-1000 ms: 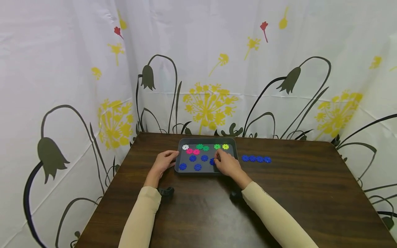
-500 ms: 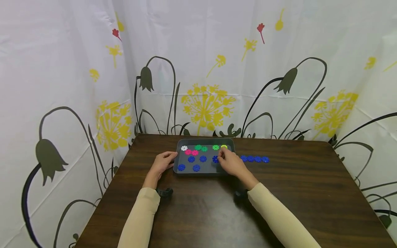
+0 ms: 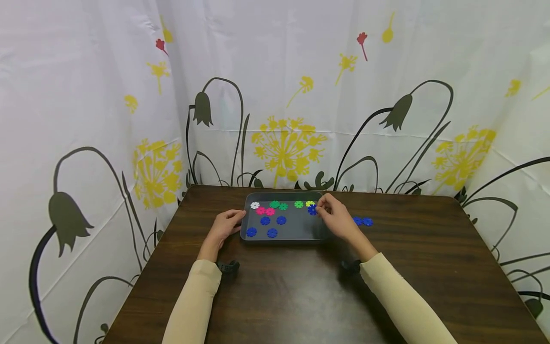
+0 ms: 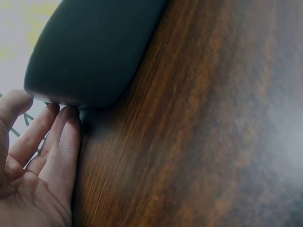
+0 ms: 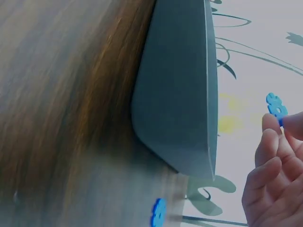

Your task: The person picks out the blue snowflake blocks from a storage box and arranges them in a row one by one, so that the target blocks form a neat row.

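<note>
My right hand (image 3: 337, 220) pinches a blue flower-shaped disc (image 3: 312, 209) between thumb and fingertips, above the right end of a grey tray (image 3: 296, 238). The disc (image 5: 276, 105) stands on edge in the right wrist view. My left hand (image 3: 226, 225) touches the tray's left side; in the left wrist view its fairly straight fingers (image 4: 66, 146) rest against the outer wall. Inside the tray lie several other discs: blue (image 3: 272, 233), pink (image 3: 269, 211), green (image 3: 283, 206), light green (image 3: 298, 204), yellow (image 3: 309, 204) and white (image 3: 255, 205).
Right of the tray, blue discs (image 3: 367, 221) lie in a row on the brown wooden table (image 3: 283, 291), partly hidden behind my right hand. A white curtain (image 3: 275, 62) printed with flowers hangs behind the table.
My right hand has lifted the blue disc from the tray's right part and moved it right and away from me. My left hand stays at the tray's left side.
</note>
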Demonstrator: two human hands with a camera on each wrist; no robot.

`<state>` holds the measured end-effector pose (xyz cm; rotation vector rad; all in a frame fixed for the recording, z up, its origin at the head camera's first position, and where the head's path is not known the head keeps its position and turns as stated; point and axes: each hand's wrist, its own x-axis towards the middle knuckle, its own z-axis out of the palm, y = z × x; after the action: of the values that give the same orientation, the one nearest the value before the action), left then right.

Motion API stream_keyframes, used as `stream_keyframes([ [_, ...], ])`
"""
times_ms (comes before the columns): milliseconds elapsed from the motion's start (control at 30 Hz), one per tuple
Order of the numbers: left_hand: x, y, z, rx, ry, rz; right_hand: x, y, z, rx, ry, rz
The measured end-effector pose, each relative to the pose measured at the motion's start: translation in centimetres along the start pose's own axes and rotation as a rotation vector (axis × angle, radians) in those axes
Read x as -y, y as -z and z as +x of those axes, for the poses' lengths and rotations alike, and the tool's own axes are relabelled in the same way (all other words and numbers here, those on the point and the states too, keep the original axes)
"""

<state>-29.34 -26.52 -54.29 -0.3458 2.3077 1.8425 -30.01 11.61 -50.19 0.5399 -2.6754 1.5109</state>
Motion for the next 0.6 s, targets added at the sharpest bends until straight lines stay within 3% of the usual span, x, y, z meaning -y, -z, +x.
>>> stream_keyframes([
  [300,0.1,-0.1,-0.1,0.004,-0.011,0.007,-1.7,1.4,-0.8,-0.031,-0.018,0.092],
  [600,0.2,-0.1,0.1,-0.009,-0.008,0.002,-3.2,4.5,-1.7,-0.083,-0.055,0.199],
])
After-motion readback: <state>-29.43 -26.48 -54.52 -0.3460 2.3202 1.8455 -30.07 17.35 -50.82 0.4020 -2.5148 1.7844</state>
